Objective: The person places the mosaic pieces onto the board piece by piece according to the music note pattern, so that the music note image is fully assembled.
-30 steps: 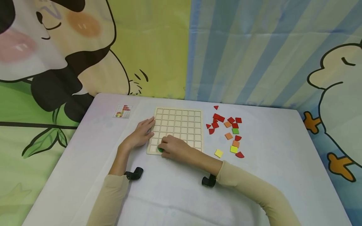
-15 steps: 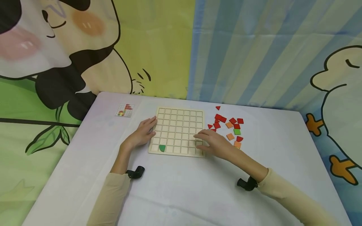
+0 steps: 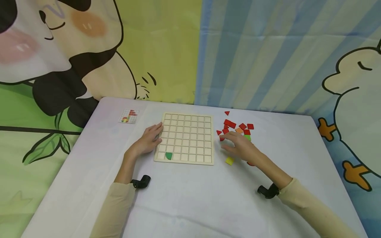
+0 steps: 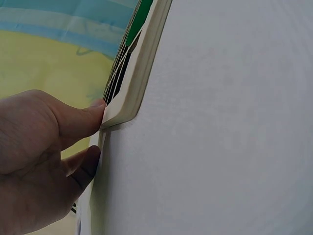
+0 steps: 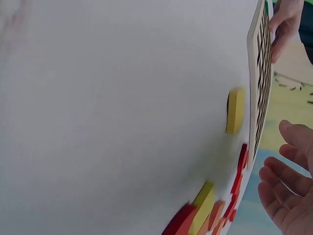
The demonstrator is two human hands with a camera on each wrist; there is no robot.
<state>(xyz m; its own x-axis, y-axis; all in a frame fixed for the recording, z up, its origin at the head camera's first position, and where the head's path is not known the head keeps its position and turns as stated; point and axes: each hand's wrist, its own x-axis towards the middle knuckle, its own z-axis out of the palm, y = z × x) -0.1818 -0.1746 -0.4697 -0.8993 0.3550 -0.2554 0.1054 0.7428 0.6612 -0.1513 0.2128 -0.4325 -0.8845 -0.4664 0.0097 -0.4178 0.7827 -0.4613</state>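
A wooden grid board [image 3: 187, 138] lies flat on the table. One green quarter-round tile [image 3: 169, 156] sits in a cell of its bottom row. My left hand [image 3: 146, 140] touches the board's left edge with thumb and fingers; in the left wrist view that hand [image 4: 54, 132] has its thumb against the frame. My right hand [image 3: 242, 147] hovers over the loose tiles right of the board, fingers apart and holding nothing. Beneath and around it are red tiles [image 3: 230, 124], a yellow square tile [image 3: 229, 161] and a green square tile [image 3: 247, 137]. The right hand hides some tiles.
A small printed card [image 3: 129, 116] with a coloured grid pattern lies at the back left of the table [image 3: 184, 198]. A lone red triangle tile [image 3: 227, 113] lies near the back edge. Printed cloth [image 3: 166, 49] hangs behind the table.
My right hand has let go of the green quarter-round tile in the board's bottom row and moved right, over the loose tiles. The left hand has stayed at the board's edge.
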